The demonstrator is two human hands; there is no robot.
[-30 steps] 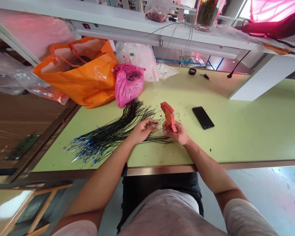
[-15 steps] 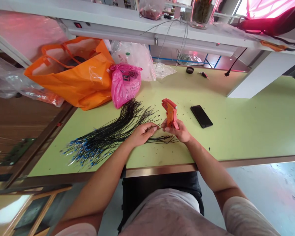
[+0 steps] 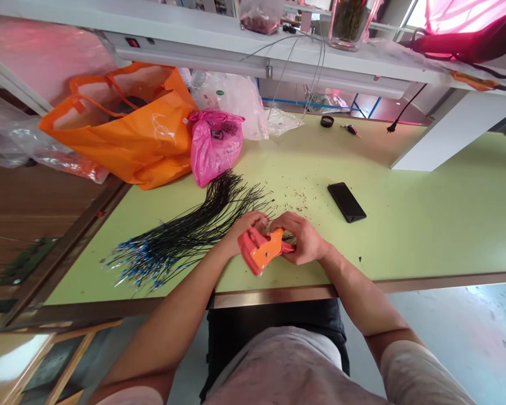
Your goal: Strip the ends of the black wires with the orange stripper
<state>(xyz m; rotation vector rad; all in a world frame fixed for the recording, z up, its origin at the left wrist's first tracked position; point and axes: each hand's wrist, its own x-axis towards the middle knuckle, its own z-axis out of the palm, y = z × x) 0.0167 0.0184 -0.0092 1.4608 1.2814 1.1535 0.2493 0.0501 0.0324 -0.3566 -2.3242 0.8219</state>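
Note:
My right hand (image 3: 301, 239) is wrapped round the handle of a red and orange hand tool (image 3: 265, 250), whose head points left and toward the table's front edge. Just left of it, my left hand (image 3: 247, 225) is closed, with thin wire ends at its fingertips; the tool's head covers part of it. A large bundle of black wires (image 3: 185, 225) lies on the green table to the left, its blue and silver tips fanned out at the far left. Some wires run behind my left hand. Small dark scraps (image 3: 297, 198) are scattered beyond my hands.
A black phone (image 3: 346, 202) lies to the right. An orange bag (image 3: 152, 135) and a pink plastic bag (image 3: 216, 147) stand at the back left. Under the white shelf (image 3: 194, 34) are a black ring (image 3: 326, 121) and a small key-like item (image 3: 352, 130). A white support (image 3: 434, 135) rises at the right.
My right hand has turned the tool over from upright to pointing left and toward me. My left hand has hardly moved.

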